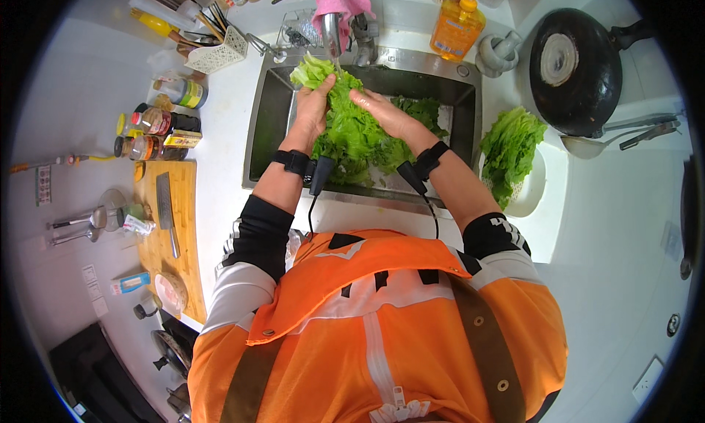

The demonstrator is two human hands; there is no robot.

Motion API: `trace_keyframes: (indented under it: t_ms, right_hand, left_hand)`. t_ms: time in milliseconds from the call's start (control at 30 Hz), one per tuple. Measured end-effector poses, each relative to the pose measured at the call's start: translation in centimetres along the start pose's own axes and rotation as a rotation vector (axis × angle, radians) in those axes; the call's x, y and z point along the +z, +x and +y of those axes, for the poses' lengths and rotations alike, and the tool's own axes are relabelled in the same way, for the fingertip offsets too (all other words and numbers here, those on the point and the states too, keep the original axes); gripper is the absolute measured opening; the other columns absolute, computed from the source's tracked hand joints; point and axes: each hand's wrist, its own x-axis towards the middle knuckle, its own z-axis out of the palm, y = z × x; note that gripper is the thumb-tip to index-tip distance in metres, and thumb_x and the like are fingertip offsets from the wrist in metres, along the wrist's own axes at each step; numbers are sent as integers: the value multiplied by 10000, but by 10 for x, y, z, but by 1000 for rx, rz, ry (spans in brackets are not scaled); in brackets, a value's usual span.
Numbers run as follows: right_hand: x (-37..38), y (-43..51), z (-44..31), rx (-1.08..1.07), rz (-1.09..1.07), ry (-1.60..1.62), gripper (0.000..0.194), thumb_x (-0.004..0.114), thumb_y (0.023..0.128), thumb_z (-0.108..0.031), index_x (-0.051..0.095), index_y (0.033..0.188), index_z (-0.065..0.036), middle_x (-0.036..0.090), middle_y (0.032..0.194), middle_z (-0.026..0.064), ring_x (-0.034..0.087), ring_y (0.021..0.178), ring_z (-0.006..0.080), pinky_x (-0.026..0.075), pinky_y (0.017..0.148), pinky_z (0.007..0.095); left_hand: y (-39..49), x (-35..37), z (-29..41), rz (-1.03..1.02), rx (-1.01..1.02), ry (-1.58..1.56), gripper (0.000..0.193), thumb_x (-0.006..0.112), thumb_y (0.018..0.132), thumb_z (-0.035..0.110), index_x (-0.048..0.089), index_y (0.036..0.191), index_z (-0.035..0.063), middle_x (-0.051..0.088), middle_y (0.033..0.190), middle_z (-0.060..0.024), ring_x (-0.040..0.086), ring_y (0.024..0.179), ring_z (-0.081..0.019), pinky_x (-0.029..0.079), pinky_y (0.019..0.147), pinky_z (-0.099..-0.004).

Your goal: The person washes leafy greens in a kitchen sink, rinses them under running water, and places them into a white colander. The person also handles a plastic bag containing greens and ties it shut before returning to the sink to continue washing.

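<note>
My left hand (pixel 313 108) grips a green lettuce leaf (pixel 348 120) near its pale end, thumb on top. A stream of water from the metal faucet (pixel 331 32) falls onto the lettuce. Against the right side of the leaf lies my right hand (pixel 388 113); its thumb shows, most other fingers are hidden, and I cannot tell whether it grips. Both hands are over a stainless steel sink (pixel 264 114). More leaves (pixel 421 114) lie in the basin behind and beside my right hand.
Right of the sink, lettuce (pixel 512 147) stands in a white container. An orange pump bottle (pixel 457 29) and a mortar with pestle (pixel 497 54) stand behind it. A black pan (pixel 575 73) hangs at right. Leftward are bottles (pixel 160 120), a cutting board (pixel 187 213) and a cleaver (pixel 164 202).
</note>
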Motion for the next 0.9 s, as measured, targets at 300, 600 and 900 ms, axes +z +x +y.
trace_keyframes:
  t_ms: [300,600,900]
  right_hand:
    - [-6,-14,-10,-15,-55,-60,544,579,923,-418,550,1299,-26,586,1223,125,522,1117,213,395,965,344]
    - [-49,52,84,-70,-264,-649,332,601,946,-226,594,1173,16,660,1003,118,598,826,203,476,795,336]
    - [-68,49,182,462,-253,-893,417,570,931,-127,485,1332,-54,599,1166,196,636,863,267,513,754,425]
  left_hand:
    - [6,-1,5,-189,-211,-342,290,425,1011,202,559,1180,9,643,1104,-95,595,1056,-224,450,979,-385]
    - [14,-9,3,-58,15,-251,152,487,1006,211,573,1012,86,499,745,36,490,806,-122,247,1026,-331]
    - [6,-48,-28,18,1,-81,109,525,962,89,592,1010,18,561,785,-27,534,763,-156,435,808,-310]
